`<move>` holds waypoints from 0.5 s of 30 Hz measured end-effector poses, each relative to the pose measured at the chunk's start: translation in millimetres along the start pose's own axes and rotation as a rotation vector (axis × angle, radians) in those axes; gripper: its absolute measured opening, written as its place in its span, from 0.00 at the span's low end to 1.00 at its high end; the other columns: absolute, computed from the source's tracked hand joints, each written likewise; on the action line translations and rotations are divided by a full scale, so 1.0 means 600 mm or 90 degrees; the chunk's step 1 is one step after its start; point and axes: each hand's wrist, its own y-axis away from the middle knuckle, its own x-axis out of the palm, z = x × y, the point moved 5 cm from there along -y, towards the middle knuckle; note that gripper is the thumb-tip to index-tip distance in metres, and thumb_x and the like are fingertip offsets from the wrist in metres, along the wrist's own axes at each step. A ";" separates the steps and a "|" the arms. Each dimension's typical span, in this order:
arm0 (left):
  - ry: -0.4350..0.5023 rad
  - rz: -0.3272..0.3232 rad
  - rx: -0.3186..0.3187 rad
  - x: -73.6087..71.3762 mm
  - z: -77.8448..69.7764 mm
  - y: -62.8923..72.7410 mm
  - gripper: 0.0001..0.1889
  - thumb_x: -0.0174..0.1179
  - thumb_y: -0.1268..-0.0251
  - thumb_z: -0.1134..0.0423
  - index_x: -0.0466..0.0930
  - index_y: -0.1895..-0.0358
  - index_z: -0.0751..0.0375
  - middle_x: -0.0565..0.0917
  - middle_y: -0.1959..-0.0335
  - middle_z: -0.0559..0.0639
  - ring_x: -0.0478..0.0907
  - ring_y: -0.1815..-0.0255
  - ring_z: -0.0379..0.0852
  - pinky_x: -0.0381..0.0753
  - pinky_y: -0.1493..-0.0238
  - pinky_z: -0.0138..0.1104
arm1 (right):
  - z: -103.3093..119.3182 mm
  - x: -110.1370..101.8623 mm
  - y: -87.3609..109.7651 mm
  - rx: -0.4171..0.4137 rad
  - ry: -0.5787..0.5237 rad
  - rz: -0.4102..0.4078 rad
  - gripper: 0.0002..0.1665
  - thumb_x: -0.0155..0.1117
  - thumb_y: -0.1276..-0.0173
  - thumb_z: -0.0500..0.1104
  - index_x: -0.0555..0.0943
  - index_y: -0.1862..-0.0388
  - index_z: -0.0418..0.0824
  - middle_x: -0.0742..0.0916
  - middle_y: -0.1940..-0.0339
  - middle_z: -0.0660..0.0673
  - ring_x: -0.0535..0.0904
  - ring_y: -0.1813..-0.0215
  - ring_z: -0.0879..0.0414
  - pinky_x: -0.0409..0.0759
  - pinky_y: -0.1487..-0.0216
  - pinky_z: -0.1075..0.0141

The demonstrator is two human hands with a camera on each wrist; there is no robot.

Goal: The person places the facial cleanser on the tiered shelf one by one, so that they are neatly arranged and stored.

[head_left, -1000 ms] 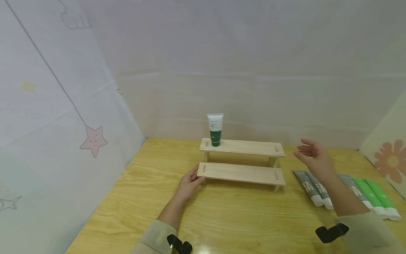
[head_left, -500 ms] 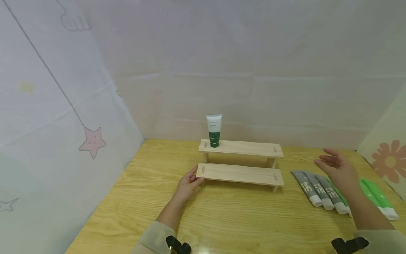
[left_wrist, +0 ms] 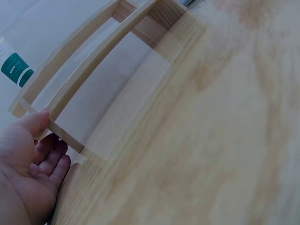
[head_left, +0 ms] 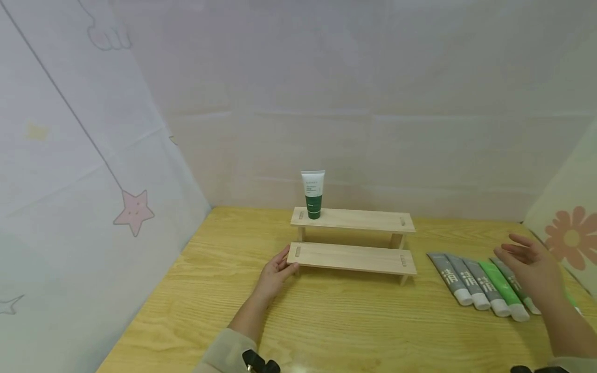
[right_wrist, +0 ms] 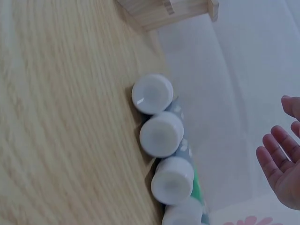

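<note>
My left hand holds the left end of a two-tier wooden shelf, thumb at the front edge of the lower board. In the left wrist view the thumb lies against the shelf's end and the other fingers curl beside its leg. A white and dark green squeeze tube stands cap down on the upper board's left end. My right hand is held above the right end of a row of tubes, fingers loosely bent and holding nothing. It hides part of that row.
Several grey squeeze tubes and a green tube lie side by side right of the shelf. Their white caps face the near side. A patterned cloth backdrop rises behind and beside the wood-grain table.
My right hand has moved right, away from the shelf and across the tubes, uncovering the grey ones and a green one. My left hand stays at the shelf's end.
</note>
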 end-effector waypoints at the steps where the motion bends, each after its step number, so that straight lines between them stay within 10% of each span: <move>1: 0.001 -0.001 0.000 0.000 0.000 0.000 0.37 0.60 0.30 0.61 0.53 0.23 0.59 0.71 0.31 0.64 0.72 0.32 0.56 0.70 0.31 0.42 | -0.007 -0.003 -0.001 0.005 0.020 -0.007 0.30 0.61 0.28 0.51 0.65 0.29 0.62 0.73 0.63 0.84 0.66 0.61 0.88 0.66 0.69 0.87; 11: 0.004 -0.014 0.004 -0.002 -0.004 0.003 0.35 0.59 0.30 0.64 0.54 0.23 0.59 0.71 0.31 0.64 0.72 0.32 0.56 0.72 0.33 0.39 | -0.047 -0.041 0.000 0.045 0.088 -0.031 0.40 0.57 0.27 0.57 0.57 0.22 0.49 0.66 0.68 0.89 0.60 0.65 0.90 0.64 0.72 0.85; 15: 0.005 -0.017 0.003 -0.002 -0.003 0.005 0.35 0.59 0.30 0.65 0.55 0.23 0.59 0.71 0.31 0.64 0.73 0.33 0.56 0.72 0.33 0.40 | -0.062 -0.060 0.000 0.042 0.095 -0.054 0.30 0.55 0.26 0.55 0.62 0.28 0.61 0.65 0.69 0.89 0.57 0.65 0.90 0.64 0.73 0.85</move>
